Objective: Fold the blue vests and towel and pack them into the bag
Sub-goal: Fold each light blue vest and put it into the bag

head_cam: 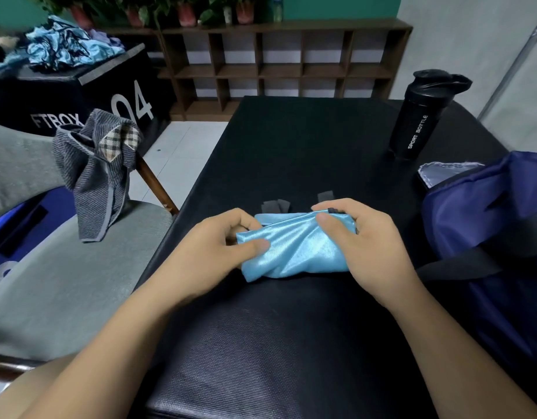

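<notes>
Hands first: my left hand [228, 240] and my right hand [356, 237] are both clamped on the blue vest [294, 249], thumbs pressed on top and fingers curled round its two ends, so it sits as a small folded bundle on the black padded bench [291, 146]. The bag [488, 225] lies just beside my right wrist, dark blue, mouth facing me. The towel [101, 173] hangs unfolded over the grey chair [64, 282] to my left, and more blue vests [64, 46] are heaped on the black box [79, 95] well beyond it.

Slippage is what worries me. This fabric is shiny and looks slick, and the folds are held only by my grip; if I lift with one hand, or loosen a thumb on the way across, I judge the bundle will spring open and go into the bag crumpled. The sport bottle [418, 116] stands near the bag's far edge, and a wide swing of my right arm could knock it over.

I cannot see into the bag, so what it already holds is unknown to me. Dark tabs poke out behind the bundle, possibly the vest's trim; I cannot tell. The bag's right side is cut off by the frame.
</notes>
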Available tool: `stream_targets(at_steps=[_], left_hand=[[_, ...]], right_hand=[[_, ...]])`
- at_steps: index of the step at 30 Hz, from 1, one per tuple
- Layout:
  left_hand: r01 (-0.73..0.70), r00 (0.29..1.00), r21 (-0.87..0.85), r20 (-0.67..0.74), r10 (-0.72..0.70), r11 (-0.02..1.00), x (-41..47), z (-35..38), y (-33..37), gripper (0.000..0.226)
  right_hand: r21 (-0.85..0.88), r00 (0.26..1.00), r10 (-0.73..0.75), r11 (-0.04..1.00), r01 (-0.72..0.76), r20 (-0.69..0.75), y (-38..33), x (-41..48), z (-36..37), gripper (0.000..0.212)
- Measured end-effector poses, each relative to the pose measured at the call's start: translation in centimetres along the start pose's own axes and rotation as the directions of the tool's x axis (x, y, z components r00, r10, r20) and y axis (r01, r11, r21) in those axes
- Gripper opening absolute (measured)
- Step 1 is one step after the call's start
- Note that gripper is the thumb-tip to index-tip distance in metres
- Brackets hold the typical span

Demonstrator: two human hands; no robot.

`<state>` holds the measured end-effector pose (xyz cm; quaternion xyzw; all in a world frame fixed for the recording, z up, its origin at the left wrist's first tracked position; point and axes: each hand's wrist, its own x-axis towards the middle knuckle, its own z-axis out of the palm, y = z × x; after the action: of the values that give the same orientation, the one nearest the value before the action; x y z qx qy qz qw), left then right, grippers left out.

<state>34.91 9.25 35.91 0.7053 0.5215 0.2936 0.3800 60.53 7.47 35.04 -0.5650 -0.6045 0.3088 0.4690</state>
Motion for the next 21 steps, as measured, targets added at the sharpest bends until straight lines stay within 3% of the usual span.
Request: stream_targets(at_steps=[4, 6, 9, 13, 21], left_hand=[[0.053, 0.998, -0.188, -0.007, -0.056, 0.981, 0.1, 1.0, -0.1, 0.028], [0.044, 0.997, -0.235, -0.057, -0.059, 0.971, -0.1, 1.8, 0.2, 0.023], [0.074, 0.978, -0.177, -0.178, -0.105, 0.982, -0.2, 2.8, 0.4, 0.016], [0.141, 0.954, -0.153, -0.241, -0.175, 0.978, 0.0, 3.6, -0.3, 0.014], [0.184, 0.942, 0.023, -0.290, -0.169, 0.983, 0.5, 3.1, -0.7, 0.013]], right_hand=[[-0.048, 0.996, 0.010, 0.999, -0.014, -0.085, 0.2, 0.0, 0.2, 0.005], [-0.040, 0.994, -0.009, 0.999, 0.005, -0.110, 0.3, 0.0, 0.3, 0.003], [0.012, 0.994, 0.002, 1.000, 0.000, -0.114, 0.0, -0.1, 0.1, 0.010], [0.105, 0.995, 0.097, 0.990, -0.099, 0.024, 0.2, 0.0, 0.1, 0.021], [-0.115, 0.999, 0.043, 0.992, -0.046, -0.024, 1.1, -0.3, 0.7, 0.016]])
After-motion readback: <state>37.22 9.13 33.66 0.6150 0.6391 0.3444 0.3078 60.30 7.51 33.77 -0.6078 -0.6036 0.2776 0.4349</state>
